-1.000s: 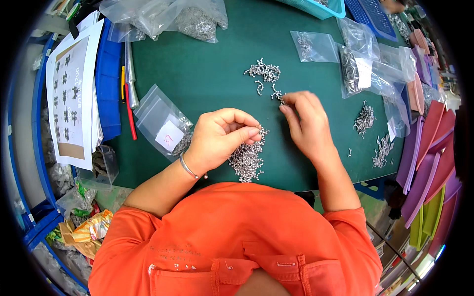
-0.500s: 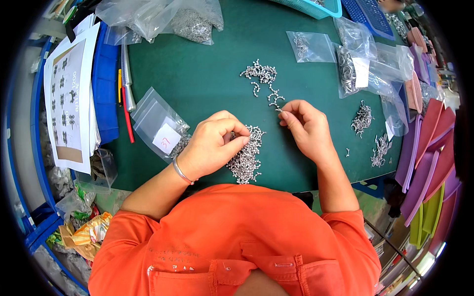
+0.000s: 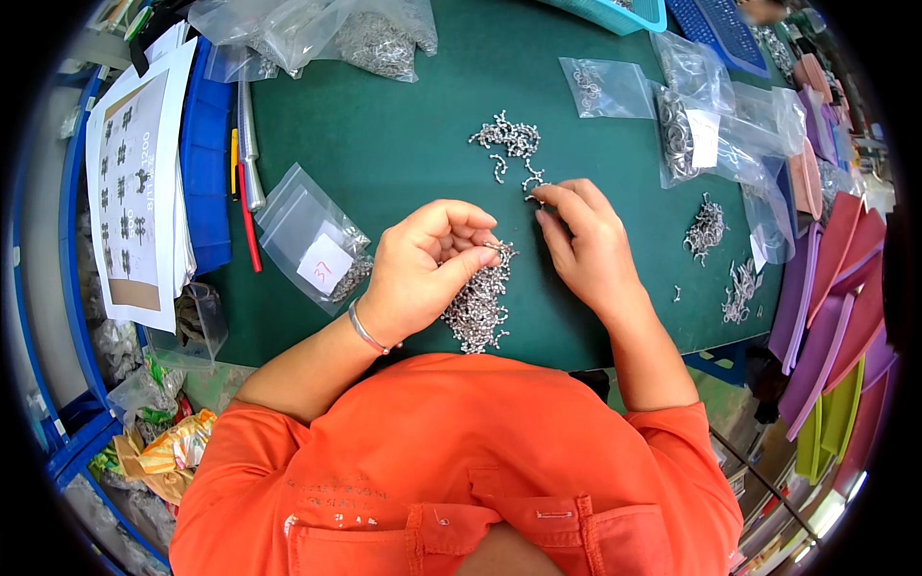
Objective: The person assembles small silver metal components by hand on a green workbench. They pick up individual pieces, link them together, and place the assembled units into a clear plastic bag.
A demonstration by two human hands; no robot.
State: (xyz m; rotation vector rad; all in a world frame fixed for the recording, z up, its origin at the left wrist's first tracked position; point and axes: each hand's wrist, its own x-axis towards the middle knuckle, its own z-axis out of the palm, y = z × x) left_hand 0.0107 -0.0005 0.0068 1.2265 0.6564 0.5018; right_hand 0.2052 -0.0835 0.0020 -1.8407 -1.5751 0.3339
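My left hand (image 3: 427, 254), with a silver bangle (image 3: 363, 328) on its wrist, is closed in a pinch. A small curved silver metal piece (image 3: 494, 247) shows between its thumb and fingertips. Just below it lies a dense pile of small silver metal pieces (image 3: 475, 312). My right hand (image 3: 591, 245) reaches over the mat with thumb and forefinger apart. Its forefinger tip touches the near end of a short line of curved metal pieces (image 3: 532, 175). Beyond that line sits a smaller heap of the same pieces (image 3: 509, 136).
Clear zip bags (image 3: 309, 226) lie left of my left hand. Pens (image 3: 247, 221) and a blue bin (image 3: 206, 173) flank the green mat (image 3: 384, 144). Bagged rings (image 3: 675, 134) and two small metal heaps (image 3: 706, 230) lie right. A turquoise basket (image 3: 624, 19) stands at the back.
My right hand has moved slightly away from me and left, its thumb and forefinger parting. My left hand has shifted a little right, and a metal piece now shows in its pinch.
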